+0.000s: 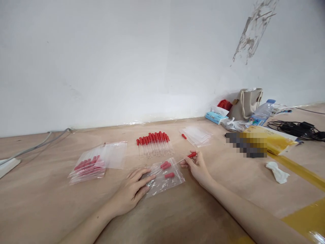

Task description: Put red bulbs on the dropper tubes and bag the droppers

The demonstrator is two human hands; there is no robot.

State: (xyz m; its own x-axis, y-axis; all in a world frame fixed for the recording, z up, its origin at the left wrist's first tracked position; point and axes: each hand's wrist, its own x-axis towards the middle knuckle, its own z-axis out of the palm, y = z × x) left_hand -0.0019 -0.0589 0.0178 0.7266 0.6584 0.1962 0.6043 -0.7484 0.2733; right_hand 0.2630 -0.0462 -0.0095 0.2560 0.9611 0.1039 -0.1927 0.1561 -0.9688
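Note:
In front of me lies a clear zip bag with several red-bulbed glass droppers inside, their bulbs toward its right end. My left hand rests on the bag's left part, fingers stretched out and spread. Near the bag's open-looking right edge, my right hand pinches another dropper by its red rubber bulb. Its thin glass tube points left, toward the bag; whether the tip is inside I cannot tell. Beyond the bag, a row of loose droppers lies side by side, bulbs facing the wall.
Filled bags are stacked at left. Flat bags lie behind my right hand beside a single dropper. Farther right are a tissue box, a cloth bag, a bottle, black cables and crumpled tissue.

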